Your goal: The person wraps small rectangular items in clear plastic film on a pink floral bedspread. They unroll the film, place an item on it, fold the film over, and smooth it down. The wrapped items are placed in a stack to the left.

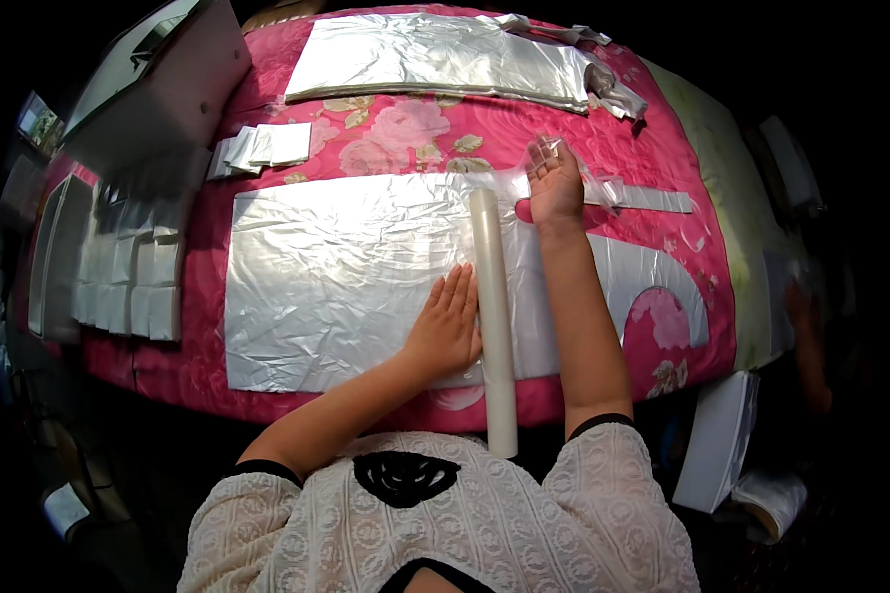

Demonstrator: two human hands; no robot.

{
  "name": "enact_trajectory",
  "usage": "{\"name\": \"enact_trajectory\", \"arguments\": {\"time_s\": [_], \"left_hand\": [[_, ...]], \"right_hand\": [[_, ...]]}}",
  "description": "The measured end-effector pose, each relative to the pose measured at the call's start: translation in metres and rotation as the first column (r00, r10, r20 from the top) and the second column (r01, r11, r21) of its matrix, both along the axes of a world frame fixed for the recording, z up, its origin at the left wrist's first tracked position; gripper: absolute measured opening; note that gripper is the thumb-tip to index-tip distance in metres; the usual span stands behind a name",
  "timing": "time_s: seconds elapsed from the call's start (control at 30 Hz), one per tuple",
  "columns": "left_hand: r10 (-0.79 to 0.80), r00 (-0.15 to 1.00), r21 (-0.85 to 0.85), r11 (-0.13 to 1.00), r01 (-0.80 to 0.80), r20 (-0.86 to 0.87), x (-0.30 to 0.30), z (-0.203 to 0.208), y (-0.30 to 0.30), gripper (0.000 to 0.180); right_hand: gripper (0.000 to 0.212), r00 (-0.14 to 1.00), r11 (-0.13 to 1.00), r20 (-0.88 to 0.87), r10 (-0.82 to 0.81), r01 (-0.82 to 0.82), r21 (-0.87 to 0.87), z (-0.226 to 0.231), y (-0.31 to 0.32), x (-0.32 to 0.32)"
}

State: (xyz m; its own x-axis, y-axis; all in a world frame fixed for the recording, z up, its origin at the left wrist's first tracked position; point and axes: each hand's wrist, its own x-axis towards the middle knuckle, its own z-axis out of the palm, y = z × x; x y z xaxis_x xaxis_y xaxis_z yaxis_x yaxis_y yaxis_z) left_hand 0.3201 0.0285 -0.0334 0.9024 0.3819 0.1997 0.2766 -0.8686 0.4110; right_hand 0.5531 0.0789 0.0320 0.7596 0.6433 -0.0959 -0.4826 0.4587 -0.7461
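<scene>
My left hand (448,324) lies flat, fingers stretched out, on a crinkled silvery-white plastic bag (326,287) spread over the bed-like surface. Its edge is against a long whitish tube or roll (494,326), which lies across the bag and reaches past the near edge toward my body. Farther off on the right, my right hand (556,186) is raised with the palm up and fingers extended. Thin clear film (595,183) shines around those fingers. Whether they grip it is hard to see. The bag's curved handle part (653,277) stretches to the right.
A stack of silvery bags (435,59) lies at the far side of the pink floral cloth (415,128). Small folded white packets (267,145) rest at left, near rows of more packets (133,287) and a large white box (158,89). Another white box (714,445) stands lower right.
</scene>
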Motion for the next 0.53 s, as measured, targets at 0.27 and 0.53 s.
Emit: {"name": "enact_trajectory", "arguments": {"time_s": [0.27,0.53], "left_hand": [[0.036,0.989,0.101,0.994,-0.051,0.146,-0.003,-0.012,0.000,0.066],[0.008,1.000,0.130,0.992,-0.007,-0.013,-0.002,-0.019,0.003,0.073]], "right_hand": [[0.074,-0.095,0.669,0.695,0.713,-0.205,-0.715,0.025,0.050,-0.227],[0.064,-0.458,0.320,0.641,0.616,-0.598,-0.735,0.028,0.023,-0.265]]}}
